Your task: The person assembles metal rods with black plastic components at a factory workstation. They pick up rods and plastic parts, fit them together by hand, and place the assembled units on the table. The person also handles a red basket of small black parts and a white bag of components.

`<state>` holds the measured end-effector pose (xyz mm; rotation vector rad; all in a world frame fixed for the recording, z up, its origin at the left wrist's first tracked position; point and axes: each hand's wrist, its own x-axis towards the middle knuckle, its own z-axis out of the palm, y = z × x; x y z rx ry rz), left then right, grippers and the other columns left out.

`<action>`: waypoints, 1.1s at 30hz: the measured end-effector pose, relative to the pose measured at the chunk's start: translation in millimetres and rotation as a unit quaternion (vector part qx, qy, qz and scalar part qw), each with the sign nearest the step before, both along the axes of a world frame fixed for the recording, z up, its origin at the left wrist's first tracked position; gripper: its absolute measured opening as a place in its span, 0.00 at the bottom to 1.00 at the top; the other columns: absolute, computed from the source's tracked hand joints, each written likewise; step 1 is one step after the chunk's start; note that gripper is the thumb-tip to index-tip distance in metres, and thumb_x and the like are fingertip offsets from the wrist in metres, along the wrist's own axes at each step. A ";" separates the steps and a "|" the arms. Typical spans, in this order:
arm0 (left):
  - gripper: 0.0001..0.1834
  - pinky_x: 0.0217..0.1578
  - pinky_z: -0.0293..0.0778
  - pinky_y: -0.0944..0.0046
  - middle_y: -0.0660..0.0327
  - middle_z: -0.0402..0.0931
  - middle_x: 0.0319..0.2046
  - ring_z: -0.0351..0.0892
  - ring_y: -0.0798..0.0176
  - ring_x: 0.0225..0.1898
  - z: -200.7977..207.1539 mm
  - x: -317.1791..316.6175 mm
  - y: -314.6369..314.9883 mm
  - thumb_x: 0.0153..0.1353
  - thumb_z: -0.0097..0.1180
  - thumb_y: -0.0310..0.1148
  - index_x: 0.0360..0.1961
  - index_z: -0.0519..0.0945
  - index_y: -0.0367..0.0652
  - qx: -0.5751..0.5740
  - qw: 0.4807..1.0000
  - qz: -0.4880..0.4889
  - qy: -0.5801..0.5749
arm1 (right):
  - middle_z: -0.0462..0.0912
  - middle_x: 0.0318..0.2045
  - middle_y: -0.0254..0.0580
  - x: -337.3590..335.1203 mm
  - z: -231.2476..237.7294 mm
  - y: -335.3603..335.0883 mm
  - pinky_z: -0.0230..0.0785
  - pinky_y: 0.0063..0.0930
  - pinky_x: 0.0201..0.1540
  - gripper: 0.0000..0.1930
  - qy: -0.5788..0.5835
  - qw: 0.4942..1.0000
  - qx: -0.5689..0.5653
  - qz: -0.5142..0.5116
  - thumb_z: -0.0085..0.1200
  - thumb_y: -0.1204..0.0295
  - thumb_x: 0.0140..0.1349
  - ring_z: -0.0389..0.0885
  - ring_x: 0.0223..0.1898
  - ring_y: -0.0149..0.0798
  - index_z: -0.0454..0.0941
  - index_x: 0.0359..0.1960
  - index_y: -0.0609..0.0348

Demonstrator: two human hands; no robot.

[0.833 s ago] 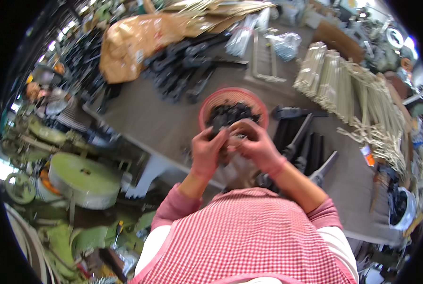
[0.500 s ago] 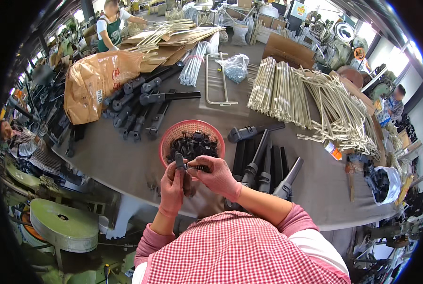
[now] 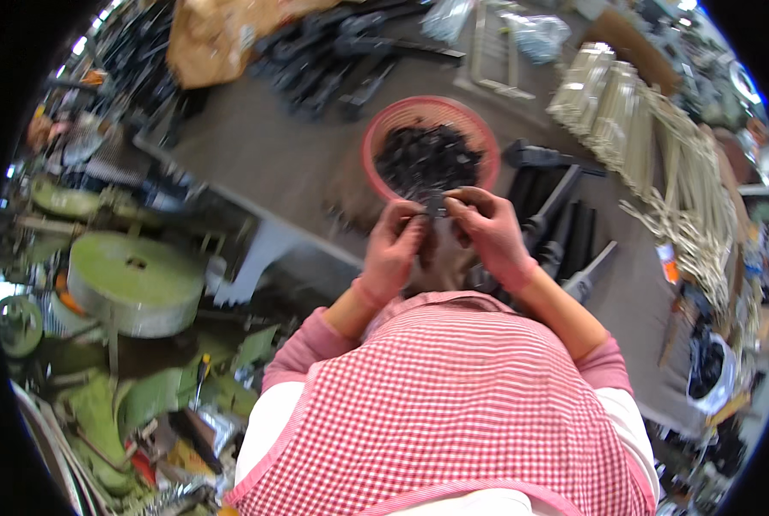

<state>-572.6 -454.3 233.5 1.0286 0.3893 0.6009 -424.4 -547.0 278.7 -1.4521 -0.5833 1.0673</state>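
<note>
Left hand (image 3: 393,251) and right hand (image 3: 498,239): turned to face each other since the earlier frame, where your left held a dark piece upright and your right held a coiled one beside it; your view has also swung and tipped down.
Small black fitting (image 3: 436,204): between your two sets of fingertips, at the grip itself. Both hands appear pinched on it, neither clearly nearer. Its long axis seems to point away from you, but blur prevents certainty.
Coiled piece: not distinguishable now; you cannot tell whether your right fingers cover it.
Red mesh basket (image 3: 431,101): directly beyond the grip, its near rim just past your fingertips. Height of the fitting above the rim cannot be told.
Heap of black parts (image 3: 427,159): inside the basket, straight ahead of the grip.
Black tubes (image 3: 579,236): right of the grip, near your right forearm; they limit room on that side.
Pale metal rods (image 3: 603,95): farther out, ahead and right of the grip.
Black tubular assemblies (image 3: 315,73): ahead and left of the grip, beyond the basket.
Tabletop (image 3: 264,163): bare stretch left of the grip; nothing visible stands between your hands and the basket.
</note>
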 end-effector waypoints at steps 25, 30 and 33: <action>0.15 0.38 0.78 0.58 0.55 0.82 0.41 0.83 0.52 0.38 -113.4 -1.1 15.5 0.64 0.56 0.35 0.49 0.77 0.41 0.482 0.805 0.009 0.346 | 0.80 0.38 0.57 18.5 -165.8 7.6 0.73 0.45 0.47 0.13 -0.502 0.776 -0.201 0.325 0.53 0.68 0.61 0.81 0.42 0.54 0.77 0.40 0.66; 0.16 0.40 0.76 0.52 0.54 0.77 0.38 0.79 0.46 0.41 -103.7 85.5 91.6 0.55 0.61 0.34 0.46 0.79 0.48 0.595 0.738 0.007 0.320 | 0.81 0.45 0.58 33.9 -210.2 9.9 0.73 0.32 0.52 0.14 -0.551 0.674 -0.206 0.447 0.49 0.74 0.56 0.82 0.47 0.48 0.77 0.42 0.68; 0.25 0.44 0.77 0.51 0.52 0.75 0.42 0.79 0.47 0.44 -116.6 157.9 104.6 0.54 0.63 0.36 0.54 0.75 0.54 0.598 0.715 -0.027 0.361 | 0.83 0.38 0.54 33.5 -207.8 9.3 0.72 0.40 0.48 0.13 -0.509 0.723 -0.156 0.441 0.49 0.69 0.63 0.82 0.44 0.51 0.77 0.43 0.65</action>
